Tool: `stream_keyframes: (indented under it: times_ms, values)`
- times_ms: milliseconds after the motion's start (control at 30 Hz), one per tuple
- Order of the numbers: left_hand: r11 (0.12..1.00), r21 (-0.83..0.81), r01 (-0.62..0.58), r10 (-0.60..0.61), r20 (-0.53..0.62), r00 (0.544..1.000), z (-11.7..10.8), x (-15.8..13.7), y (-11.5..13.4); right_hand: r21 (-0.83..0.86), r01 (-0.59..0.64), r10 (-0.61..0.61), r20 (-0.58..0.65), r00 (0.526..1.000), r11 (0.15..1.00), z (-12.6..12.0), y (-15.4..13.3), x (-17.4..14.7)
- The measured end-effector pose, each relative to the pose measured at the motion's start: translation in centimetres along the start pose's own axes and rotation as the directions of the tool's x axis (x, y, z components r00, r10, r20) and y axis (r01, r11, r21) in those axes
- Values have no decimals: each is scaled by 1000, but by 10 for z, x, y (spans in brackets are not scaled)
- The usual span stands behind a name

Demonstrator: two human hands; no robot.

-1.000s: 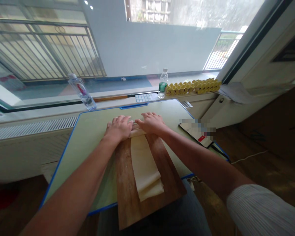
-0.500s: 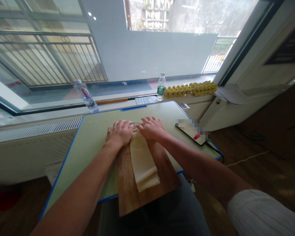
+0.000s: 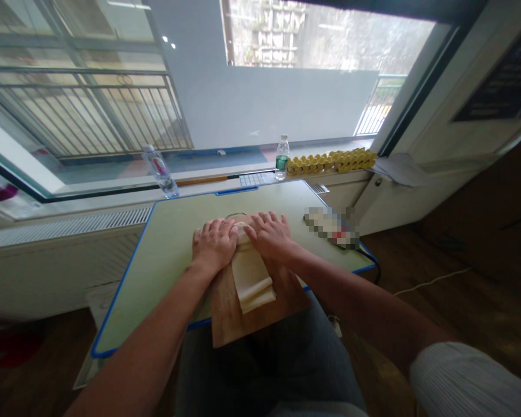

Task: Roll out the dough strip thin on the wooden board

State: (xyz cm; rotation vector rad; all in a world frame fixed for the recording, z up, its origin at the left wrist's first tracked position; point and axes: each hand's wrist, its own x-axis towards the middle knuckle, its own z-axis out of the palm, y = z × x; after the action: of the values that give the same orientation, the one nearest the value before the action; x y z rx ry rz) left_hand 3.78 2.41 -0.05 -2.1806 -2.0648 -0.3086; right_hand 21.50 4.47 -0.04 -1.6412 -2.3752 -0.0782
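Note:
A long folded strip of pale, cream-coloured dough sheet (image 3: 252,272) lies lengthwise on a wooden cutting board (image 3: 226,313). The board's near end juts over the table's front edge, above my lap, and a thin metal handle (image 3: 237,215) shows at its far end. Flat at the upper left of the strip lies my left hand (image 3: 213,244), fingers stretched forward and thumb by the dough. Opposite it, my right hand (image 3: 270,234) rests at the strip's upper right, fingers spread and thumb touching the dough. The far end of the strip is partly covered by the hands.
The pale green table (image 3: 169,255) has a blue rim. A blurred-out device (image 3: 332,227) with a black cable lies at its right. Along the window sill stand two plastic bottles (image 3: 160,172) (image 3: 282,159), with yellow egg trays (image 3: 330,161) and papers (image 3: 400,169) to their right.
The view has tilted slightly. My hands sit a little nearer to me on the board, so more of its far end and handle shows. Both stay on the dough strip's far end.

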Motion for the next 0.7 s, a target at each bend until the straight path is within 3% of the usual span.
stream_keyframes:
  times_ms: [200,400,700]
  values:
    - [999,-37,40,-37,71,997,3,24,-7,-15,88,-86,85,993,996,-3,7,23]
    - [993,-98,68,-51,171,984,11,64,-21,100,-43,26,158,987,994,6,16,68]
    - [994,-91,61,-45,168,985,22,100,-32,186,-144,104,209,973,972,17,24,104]
